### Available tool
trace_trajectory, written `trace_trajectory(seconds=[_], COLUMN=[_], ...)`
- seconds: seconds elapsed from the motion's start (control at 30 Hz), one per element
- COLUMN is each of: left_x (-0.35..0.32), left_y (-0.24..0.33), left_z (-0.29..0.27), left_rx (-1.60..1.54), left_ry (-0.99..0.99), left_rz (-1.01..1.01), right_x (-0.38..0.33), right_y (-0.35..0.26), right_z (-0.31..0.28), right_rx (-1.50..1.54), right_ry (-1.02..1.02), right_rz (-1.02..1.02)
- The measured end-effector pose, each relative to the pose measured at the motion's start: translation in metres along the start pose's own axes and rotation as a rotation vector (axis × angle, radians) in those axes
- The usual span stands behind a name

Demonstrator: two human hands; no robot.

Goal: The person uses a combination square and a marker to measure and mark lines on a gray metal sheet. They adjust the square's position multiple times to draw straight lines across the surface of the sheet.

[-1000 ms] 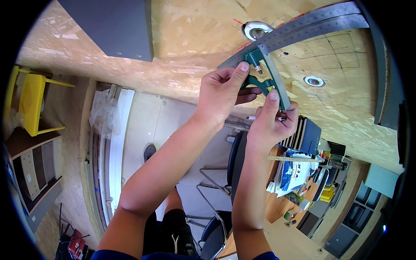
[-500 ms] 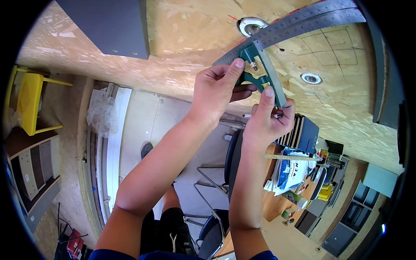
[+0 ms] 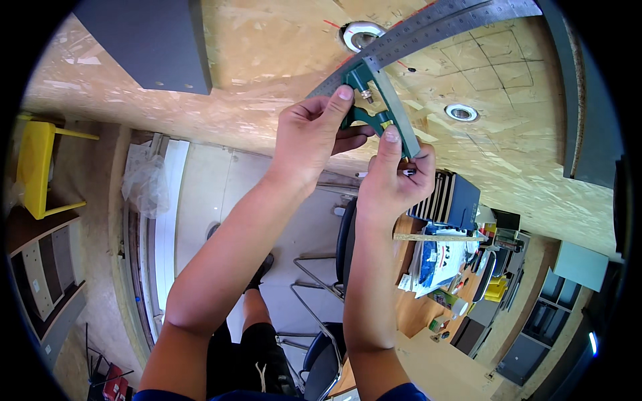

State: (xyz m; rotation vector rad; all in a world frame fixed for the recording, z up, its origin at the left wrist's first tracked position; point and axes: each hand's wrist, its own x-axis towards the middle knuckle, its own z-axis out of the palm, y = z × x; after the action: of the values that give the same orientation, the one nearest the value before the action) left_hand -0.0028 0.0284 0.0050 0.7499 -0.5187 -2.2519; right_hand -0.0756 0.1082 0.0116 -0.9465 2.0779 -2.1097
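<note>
A combination square with a green head (image 3: 361, 75) and a long steel blade (image 3: 435, 30) is held up against the wood-chip board wall (image 3: 267, 40). My left hand (image 3: 304, 134) pinches the left side of the head between thumb and fingers. Gripping the lower end of the head, by its pale straight edge (image 3: 396, 113), is my right hand (image 3: 394, 180). A white pen (image 3: 362, 174) also sticks out through the fingers of my right hand. The blade runs up to the right, passing just below a round metal-rimmed hole (image 3: 361, 35) in the board.
Another rimmed hole (image 3: 462, 113) and a pencilled grid (image 3: 498, 61) mark the board. Grey panels (image 3: 150, 40) stand out at upper left and right. Below are black chairs (image 3: 324, 354), a cluttered wooden desk (image 3: 408, 314) with dark binders (image 3: 461, 200), and a yellow stool (image 3: 37, 160).
The whole view has shifted slightly, so the wall, hands and square appear farther left. Both hands keep their hold on the square. More of a dark shoe shows below.
</note>
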Motion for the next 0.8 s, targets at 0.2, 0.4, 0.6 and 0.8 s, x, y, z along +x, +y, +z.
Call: trace_trajectory(seconds=[0.2, 0.4, 0.6, 0.8], left_x=[0.0001, 0.0, 0.0009, 0.0006], left_y=[0.0003, 0.0003, -0.001, -0.0006], left_z=[-0.0011, -0.0015, -0.0015, -0.0021], left_rx=[0.003, 0.008, 0.003, 0.009], left_ry=[-0.006, -0.016, -0.013, -0.012], left_rz=[0.006, 0.005, 0.003, 0.008], right_x=[-0.0003, -0.001, -0.0004, -0.0006], right_y=[0.001, 0.0011, 0.0018, -0.0003], right_z=[-0.0003, -0.0009, -0.0003, 0.0004], right_rx=[-0.01, 0.0, 0.017, 0.026], right_ry=[-0.006, -0.003, 0.011, 0.007], right_rz=[0.002, 0.011, 0.027, 0.022])
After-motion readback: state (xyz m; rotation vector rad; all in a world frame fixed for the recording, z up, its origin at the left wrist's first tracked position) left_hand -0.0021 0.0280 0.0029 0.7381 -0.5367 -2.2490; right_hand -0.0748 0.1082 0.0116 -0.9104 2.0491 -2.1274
